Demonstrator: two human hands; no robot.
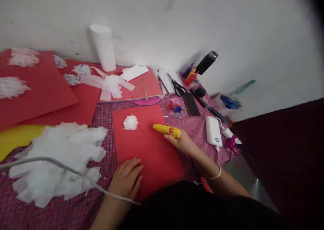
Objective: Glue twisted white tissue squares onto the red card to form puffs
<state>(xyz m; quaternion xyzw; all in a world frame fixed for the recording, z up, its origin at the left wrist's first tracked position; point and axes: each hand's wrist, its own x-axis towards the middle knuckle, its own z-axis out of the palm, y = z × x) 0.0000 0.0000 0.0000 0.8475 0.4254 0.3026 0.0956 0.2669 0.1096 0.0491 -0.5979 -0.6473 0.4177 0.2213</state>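
My right hand (pixel 182 143) is closed round a yellow glue gun (pixel 167 129), its tip pointing left over a red paper sheet (pixel 146 149). A small white tissue flower (pixel 130 122) sits on that sheet, a little left of the tip and apart from it. My left hand (pixel 126 178) lies flat with fingers stretched on the sheet's near left corner, holding nothing.
A heap of white tissue (pixel 58 159) lies to the left on the checked cloth (pixel 76 213). Red sheets (pixel 37 88) with tissue flowers, a white paper roll (pixel 103 46), scissors (pixel 178 86), a phone (pixel 191 104), a white power bank (pixel 213 130) and a cable (pixel 50 162) are around.
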